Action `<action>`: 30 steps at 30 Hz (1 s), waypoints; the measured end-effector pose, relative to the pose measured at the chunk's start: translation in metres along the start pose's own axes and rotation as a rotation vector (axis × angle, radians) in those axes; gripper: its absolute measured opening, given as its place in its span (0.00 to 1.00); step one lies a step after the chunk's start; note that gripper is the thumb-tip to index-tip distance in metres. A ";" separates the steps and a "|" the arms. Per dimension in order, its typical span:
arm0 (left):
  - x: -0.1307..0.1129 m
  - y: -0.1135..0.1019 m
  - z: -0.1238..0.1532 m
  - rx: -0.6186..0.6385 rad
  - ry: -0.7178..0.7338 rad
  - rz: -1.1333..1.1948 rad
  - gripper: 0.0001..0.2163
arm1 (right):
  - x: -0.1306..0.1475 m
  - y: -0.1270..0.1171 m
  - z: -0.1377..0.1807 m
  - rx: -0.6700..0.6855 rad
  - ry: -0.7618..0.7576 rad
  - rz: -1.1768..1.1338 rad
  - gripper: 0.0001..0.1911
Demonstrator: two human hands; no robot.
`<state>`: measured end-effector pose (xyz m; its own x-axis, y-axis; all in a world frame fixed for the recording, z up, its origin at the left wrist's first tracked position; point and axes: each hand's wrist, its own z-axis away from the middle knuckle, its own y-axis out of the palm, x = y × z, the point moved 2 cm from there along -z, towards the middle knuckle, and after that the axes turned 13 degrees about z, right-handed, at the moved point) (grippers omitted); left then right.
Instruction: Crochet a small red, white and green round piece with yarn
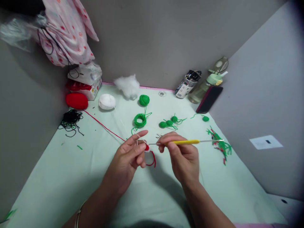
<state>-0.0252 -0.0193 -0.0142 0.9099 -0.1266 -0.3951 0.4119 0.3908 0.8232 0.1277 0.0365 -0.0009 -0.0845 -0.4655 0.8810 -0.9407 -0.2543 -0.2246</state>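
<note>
Between thumb and fingers, my left hand [129, 152] pinches a small red and white crochet piece [147, 148]. White yarn loops over its raised index finger, and a red yarn tail [155, 160] hangs below the piece. My right hand [181, 155] grips a crochet hook [186, 142] by its yellow handle. The hook's metal tip points left and reaches the edge of the piece; whether it is inside a stitch I cannot tell. Red yarn runs from the red ball [77, 101] toward my left hand, and white yarn trails from the white ball [107, 101].
Beyond my hands lie a green yarn ball [144, 100], a green coil [136, 124] and small green crocheted balls [169, 123]. White stuffing [128, 87] sits against the wall. Yarn scraps [220, 144], a phone [210, 99], a bottle [200, 90] and a pen cup [186, 87] stand or lie right.
</note>
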 end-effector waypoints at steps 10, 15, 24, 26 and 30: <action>0.004 0.003 0.003 0.062 0.004 -0.067 0.21 | -0.007 0.003 0.001 0.089 0.115 -0.107 0.09; 0.003 0.002 0.002 0.048 -0.039 -0.072 0.28 | -0.006 0.006 0.003 0.105 0.104 -0.157 0.08; 0.002 -0.002 0.001 0.184 -0.097 -0.050 0.19 | -0.012 0.007 -0.005 0.092 0.461 -0.528 0.12; 0.006 -0.003 0.001 0.147 -0.006 -0.137 0.19 | -0.011 0.008 -0.002 0.105 0.382 -0.425 0.10; 0.009 -0.005 0.002 0.071 0.126 -0.222 0.18 | -0.012 0.009 0.006 0.073 0.222 -0.197 0.08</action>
<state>-0.0186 -0.0239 -0.0209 0.7851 -0.0862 -0.6134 0.6074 0.3008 0.7352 0.1224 0.0351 -0.0156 0.0199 -0.2061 0.9783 -0.9206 -0.3854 -0.0625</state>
